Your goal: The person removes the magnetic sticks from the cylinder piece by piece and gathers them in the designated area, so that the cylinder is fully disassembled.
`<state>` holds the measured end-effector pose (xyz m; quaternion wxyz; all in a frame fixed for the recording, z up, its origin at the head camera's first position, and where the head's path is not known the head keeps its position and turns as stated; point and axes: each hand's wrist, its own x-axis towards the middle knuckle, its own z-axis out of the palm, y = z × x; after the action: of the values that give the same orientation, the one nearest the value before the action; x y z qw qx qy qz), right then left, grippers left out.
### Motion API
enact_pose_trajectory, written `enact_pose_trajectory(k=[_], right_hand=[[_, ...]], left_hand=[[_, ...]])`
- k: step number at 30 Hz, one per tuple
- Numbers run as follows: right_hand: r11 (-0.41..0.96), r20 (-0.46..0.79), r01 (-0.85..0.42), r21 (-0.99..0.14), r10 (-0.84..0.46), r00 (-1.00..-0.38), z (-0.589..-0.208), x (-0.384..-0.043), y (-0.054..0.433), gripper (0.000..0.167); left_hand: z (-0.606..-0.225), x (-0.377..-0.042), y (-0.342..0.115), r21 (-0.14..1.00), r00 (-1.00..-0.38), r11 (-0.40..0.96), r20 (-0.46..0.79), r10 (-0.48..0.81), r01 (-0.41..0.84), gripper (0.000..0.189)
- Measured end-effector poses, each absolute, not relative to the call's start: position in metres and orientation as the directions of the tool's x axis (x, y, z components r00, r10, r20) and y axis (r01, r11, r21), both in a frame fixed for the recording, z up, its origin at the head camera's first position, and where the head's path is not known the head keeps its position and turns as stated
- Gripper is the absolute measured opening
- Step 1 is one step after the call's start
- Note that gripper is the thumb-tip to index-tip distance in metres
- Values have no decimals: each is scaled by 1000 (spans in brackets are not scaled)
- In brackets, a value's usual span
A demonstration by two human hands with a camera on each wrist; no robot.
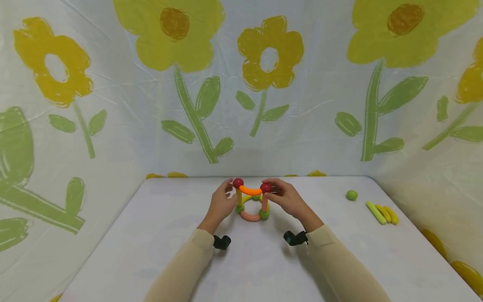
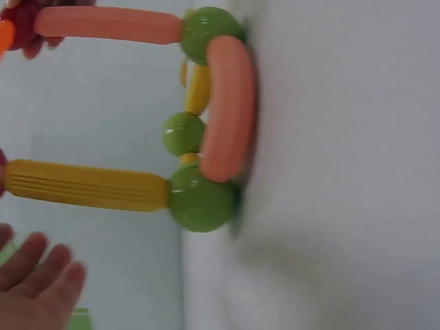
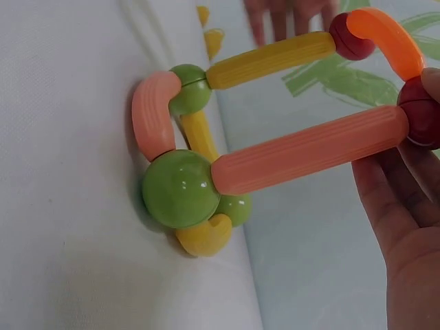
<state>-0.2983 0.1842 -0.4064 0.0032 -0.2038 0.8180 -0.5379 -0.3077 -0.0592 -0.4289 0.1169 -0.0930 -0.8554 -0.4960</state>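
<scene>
On the table (image 1: 151,235), centrally toward the far edge, stands the frame (image 1: 256,197). My right hand (image 1: 287,197) grasps its top right corner; my left hand (image 1: 223,203), holding nothing, is relaxed just left. I'd keep both posts (image 3: 309,151) upright, settling the orange arc (image 1: 250,191) evenly between the red balls (image 1: 238,183).

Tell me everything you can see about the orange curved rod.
The orange, smooth, plastic-looking curved rod bridges two glossy red balls, one at each end, above an upright yellow rod and an upright pink rod. It is raised off the white tabletop. The right hand grips one ball; contact with the orange rod is unclear.
</scene>
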Motion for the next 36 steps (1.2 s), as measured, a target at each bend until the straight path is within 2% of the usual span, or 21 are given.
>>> enact_pose_trajectory(k=[2, 4, 7, 9, 11, 14, 19, 29, 36], right_hand=[[343, 212, -329, -880, -335, -918, -407, -299, 183, 46], [352, 213, -330, -876, -332, -919, -407, -300, 183, 45], [349, 225, -342, -873, -333, -916, -408, -300, 184, 43], [345, 232, -346, -872, -331, -915, -408, -300, 185, 42], [339, 241, -353, -872, -331, -912, -408, -300, 186, 42], [341, 241, -353, -871, -329, -913, -407, -300, 185, 41], [369, 255, -377, -850, -337, -906, -406, -299, 183, 41], [405, 297, -401, -822, -297, -908, -399, -290, 177, 39], [422, 352, -436, -795, -265, -898, -406, -296, 179, 42]], left_hand=[[-422, -305, -60, 791, -913, 488, 405, 35, 370, 54], [-413, -301, -59, 683, -836, 529, 539, 102, 505, 53], [-403, -296, -52, 401, -663, 598, 679, 315, 694, 45], [-398, -294, -45, 209, -548, 602, 701, 457, 770, 39], [-396, -293, -38, 83, -483, 602, 687, 543, 795, 33], [-395, -291, -32, 34, -479, 615, 661, 578, 788, 25], [-396, -291, -30, 75, -514, 621, 643, 568, 781, 18], [-398, -295, -32, 56, -476, 594, 660, 581, 802, 18], [-399, -298, -31, 50, -456, 578, 670, 586, 815, 19]])
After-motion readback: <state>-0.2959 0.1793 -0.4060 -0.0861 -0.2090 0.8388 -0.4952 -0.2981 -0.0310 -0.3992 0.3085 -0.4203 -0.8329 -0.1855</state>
